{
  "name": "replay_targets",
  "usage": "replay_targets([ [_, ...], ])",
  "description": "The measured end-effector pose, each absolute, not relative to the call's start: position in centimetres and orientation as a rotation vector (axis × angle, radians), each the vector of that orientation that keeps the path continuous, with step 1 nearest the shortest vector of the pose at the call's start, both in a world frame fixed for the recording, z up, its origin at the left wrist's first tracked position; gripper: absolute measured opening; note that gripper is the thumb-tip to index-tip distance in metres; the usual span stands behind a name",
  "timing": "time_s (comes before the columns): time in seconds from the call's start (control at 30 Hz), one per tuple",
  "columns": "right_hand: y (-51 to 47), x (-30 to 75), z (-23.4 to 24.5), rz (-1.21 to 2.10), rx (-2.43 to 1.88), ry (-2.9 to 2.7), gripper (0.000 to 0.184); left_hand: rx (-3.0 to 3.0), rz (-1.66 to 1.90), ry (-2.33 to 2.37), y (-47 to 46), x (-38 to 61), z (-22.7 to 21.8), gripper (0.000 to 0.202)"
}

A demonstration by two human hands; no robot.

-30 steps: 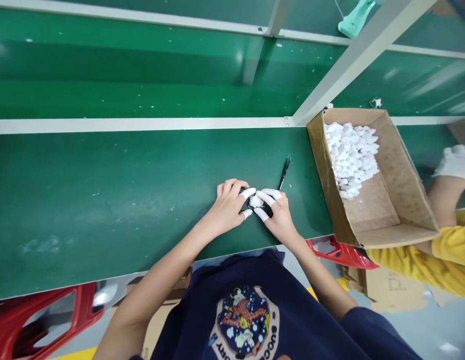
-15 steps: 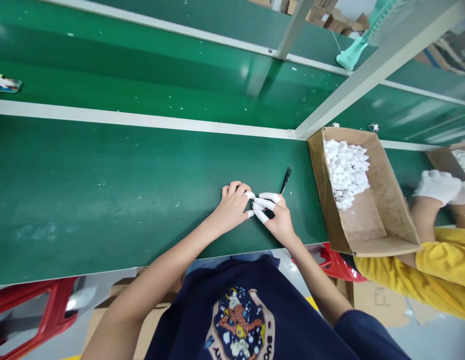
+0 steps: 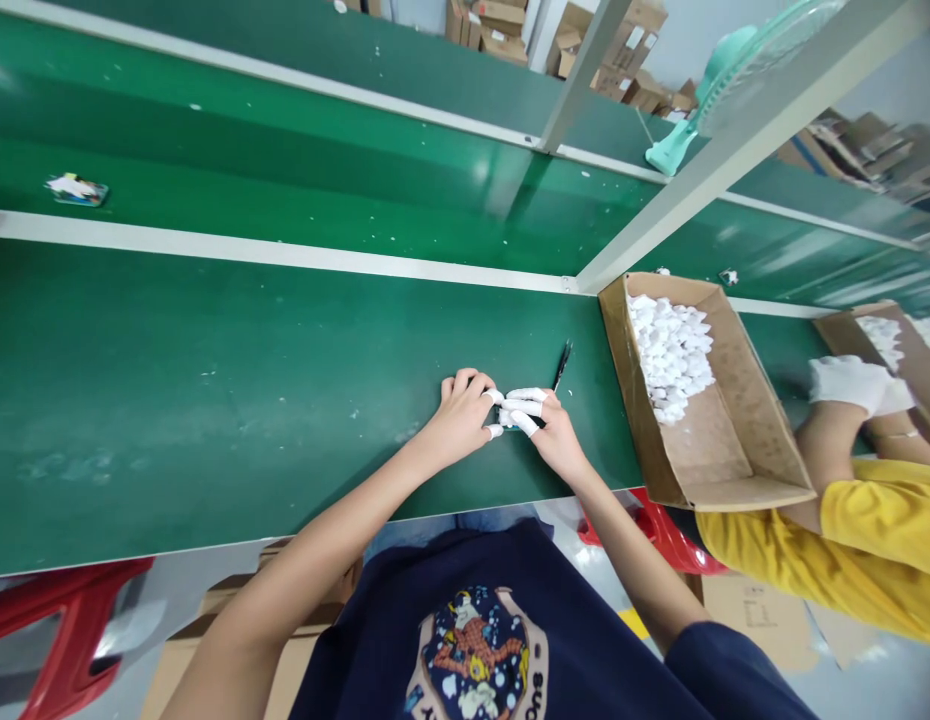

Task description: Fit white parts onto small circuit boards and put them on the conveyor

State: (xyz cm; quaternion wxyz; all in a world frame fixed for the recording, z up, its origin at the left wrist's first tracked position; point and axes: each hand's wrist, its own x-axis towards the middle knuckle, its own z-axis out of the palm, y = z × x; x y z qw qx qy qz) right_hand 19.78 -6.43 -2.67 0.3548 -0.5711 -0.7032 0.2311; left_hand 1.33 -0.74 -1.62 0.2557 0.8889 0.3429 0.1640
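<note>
On the green bench [image 3: 210, 380], hands [image 3: 465, 415] unmoved.

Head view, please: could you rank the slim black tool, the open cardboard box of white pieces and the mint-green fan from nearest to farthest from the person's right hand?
From the right hand:
1. Slim black tool, on the green belt just beyond the fingers.
2. Open cardboard box of white pieces, to the right.
3. Mint-green fan, far up by the frame.
</note>
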Motion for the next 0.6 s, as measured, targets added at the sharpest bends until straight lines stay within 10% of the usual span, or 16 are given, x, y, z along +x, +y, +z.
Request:
replay_targets([
  [0.6, -4.5, 17.7, -1.5, 0.406, -1.335, -1.649, 0.046, 1.521, 0.797, 0.647, 1.0, 0.7, 0.2, 0.044],
])
